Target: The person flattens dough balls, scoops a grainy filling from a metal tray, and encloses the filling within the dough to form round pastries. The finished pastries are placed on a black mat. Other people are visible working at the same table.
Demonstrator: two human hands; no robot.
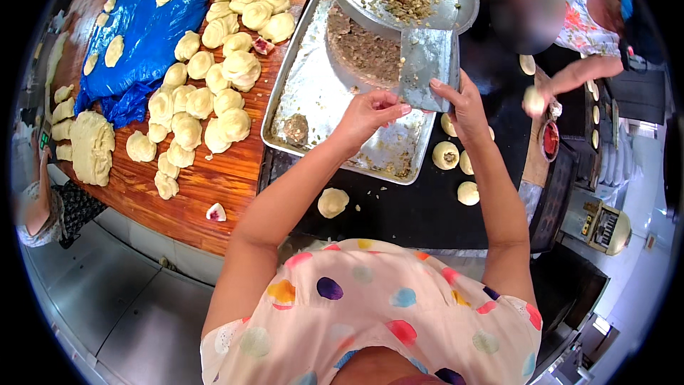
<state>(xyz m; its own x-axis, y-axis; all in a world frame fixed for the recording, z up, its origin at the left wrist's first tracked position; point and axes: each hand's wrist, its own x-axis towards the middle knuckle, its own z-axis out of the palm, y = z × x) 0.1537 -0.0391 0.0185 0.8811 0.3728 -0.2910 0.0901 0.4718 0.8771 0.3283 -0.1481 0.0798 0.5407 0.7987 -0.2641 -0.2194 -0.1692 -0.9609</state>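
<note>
One metal scraper (426,60) (flat, rectangular) is clamped in the right grip (462,103); the left grip (367,115), fingertips together, meets its corner.

Brown filling (360,50) partly hiding behind metal scraper (427,71), round pan (456,11) crossing the top edge, co-worker's head (527,6) blurring.

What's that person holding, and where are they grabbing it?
The right hand holds a metal scraper by its near right corner. The left hand is at its near left corner; whether it grips anything cannot be told.
</note>
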